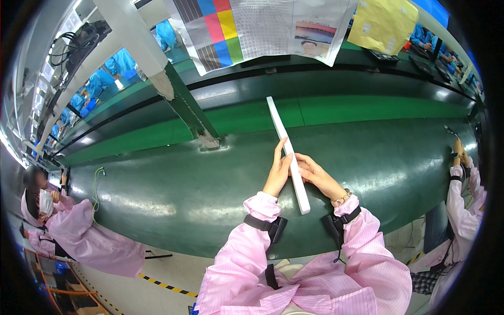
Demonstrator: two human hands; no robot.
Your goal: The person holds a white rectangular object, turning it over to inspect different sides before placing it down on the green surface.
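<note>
A long, slim white bar with straight edges, perhaps a narrow box (297,181), is held over the green worktable (226,194). It slants from far left to near right, and its far end reaches over the bright green strip behind the table. My left hand (276,175) grips its left side, with a finger along the edge. On the other side, the fingers of my right hand (319,178) are curled against the bar. Part of the fingers is hidden behind it.
A painted post (184,105) rises from the table at the left. Printed sheets (268,31) and a yellow sheet (382,26) hang at the back. A green cord (96,189) lies at the left. Co-workers in pink sit left (89,231) and right (464,215).
</note>
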